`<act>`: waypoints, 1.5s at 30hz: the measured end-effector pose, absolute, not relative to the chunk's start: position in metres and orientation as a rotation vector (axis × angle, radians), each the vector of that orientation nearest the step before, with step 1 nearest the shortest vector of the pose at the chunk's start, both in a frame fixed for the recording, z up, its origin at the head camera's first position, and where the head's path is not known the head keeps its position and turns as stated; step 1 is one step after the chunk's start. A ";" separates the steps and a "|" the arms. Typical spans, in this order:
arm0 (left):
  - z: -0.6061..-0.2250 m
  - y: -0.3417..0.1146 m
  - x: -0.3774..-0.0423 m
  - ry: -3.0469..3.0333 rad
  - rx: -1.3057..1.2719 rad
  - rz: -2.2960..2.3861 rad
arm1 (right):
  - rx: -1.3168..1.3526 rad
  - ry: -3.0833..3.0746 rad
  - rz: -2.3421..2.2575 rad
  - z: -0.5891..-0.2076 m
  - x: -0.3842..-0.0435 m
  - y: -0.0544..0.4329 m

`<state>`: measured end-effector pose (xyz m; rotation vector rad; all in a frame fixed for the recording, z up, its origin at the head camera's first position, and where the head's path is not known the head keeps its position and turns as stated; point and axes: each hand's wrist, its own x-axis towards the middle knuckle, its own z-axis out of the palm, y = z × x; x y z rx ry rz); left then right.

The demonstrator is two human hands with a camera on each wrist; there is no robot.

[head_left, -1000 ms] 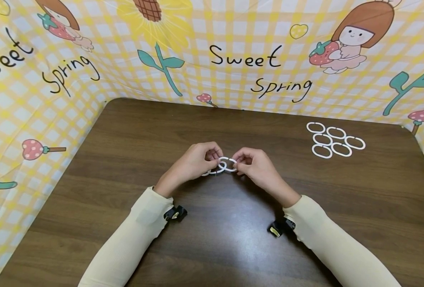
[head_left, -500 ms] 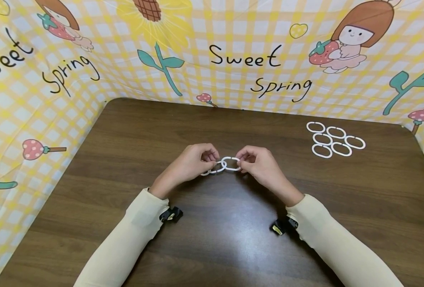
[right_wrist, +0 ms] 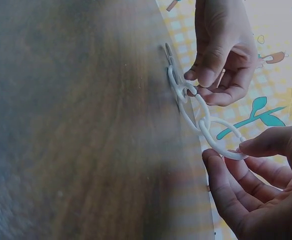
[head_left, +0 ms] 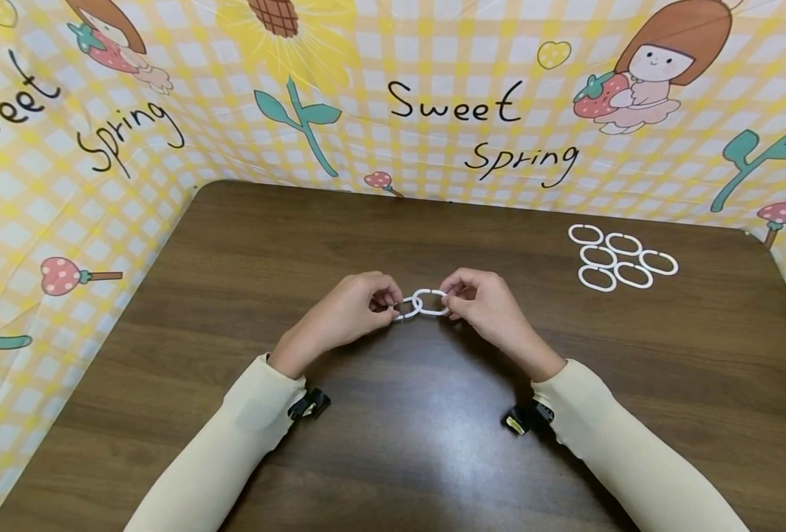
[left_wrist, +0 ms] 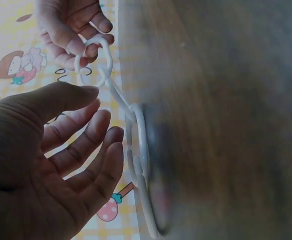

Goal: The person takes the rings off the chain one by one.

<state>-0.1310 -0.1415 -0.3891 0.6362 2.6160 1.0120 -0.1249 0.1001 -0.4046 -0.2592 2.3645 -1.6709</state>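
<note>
My right hand (head_left: 482,295) pinches the end link (head_left: 431,302) of a short chain of white oval plastic links between thumb and fingers. In the right wrist view this end link (right_wrist: 223,142) is tilted up off the table and hooked through a second link (right_wrist: 198,111). My left hand (head_left: 346,314) is beside the chain, thumb and fingers loosely bent. Its thumb and fingertips stand apart in the left wrist view, with nothing gripped between them. Lower links (left_wrist: 142,142) trail down to the tabletop there; in the head view the left hand hides them.
Several loose white links (head_left: 615,255) lie grouped at the back right of the brown wooden table (head_left: 393,443). A yellow checked printed cloth (head_left: 433,66) hangs along the table's back and left sides. Black wrist cameras (head_left: 309,404) sit at both cuffs.
The left hand has moved leftward along the chain, away from the end link, and its fingers have loosened. The right hand has shifted slightly right with the end link, exposing more of it.
</note>
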 end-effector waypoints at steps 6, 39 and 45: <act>-0.390 -0.144 -0.128 2.598 0.676 0.980 | -0.243 2.360 -1.674 -0.403 -0.125 0.101; -0.395 -0.143 -0.128 2.621 0.748 0.839 | -0.218 2.344 -1.689 -0.401 -0.124 0.102; -0.393 -0.143 -0.127 2.633 0.749 0.866 | -0.208 2.346 -1.684 -0.400 -0.124 0.102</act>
